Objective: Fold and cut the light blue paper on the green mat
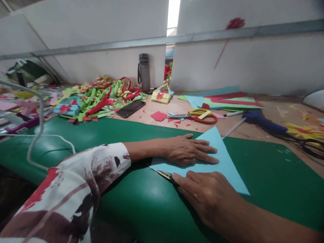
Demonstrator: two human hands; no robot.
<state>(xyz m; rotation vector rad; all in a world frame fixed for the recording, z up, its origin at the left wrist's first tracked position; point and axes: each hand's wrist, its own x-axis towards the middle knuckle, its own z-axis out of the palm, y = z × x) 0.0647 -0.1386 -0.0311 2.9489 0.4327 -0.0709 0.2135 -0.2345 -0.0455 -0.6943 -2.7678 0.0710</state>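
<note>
— Where was the blue paper (217, 158)?

— In the frame's centre, on the green mat (278, 175). The left hand (188, 150) lay flat and open on it, holding nothing. The right hand (207, 194) gripped a cutter (164, 175), its tip at the paper's lower left edge.

— What could go wrong?

— I think the blade might slip toward the left fingers, because they pressed so near.

Left arm: long loose sleeve (76, 189), white fabric with red, maroon and dark brown blotches like brush strokes, cuff ending at the wrist. Left hand (189, 150) bare, no rings or watch visible. Right hand (207, 195) and forearm bare, unsleeved.
</note>
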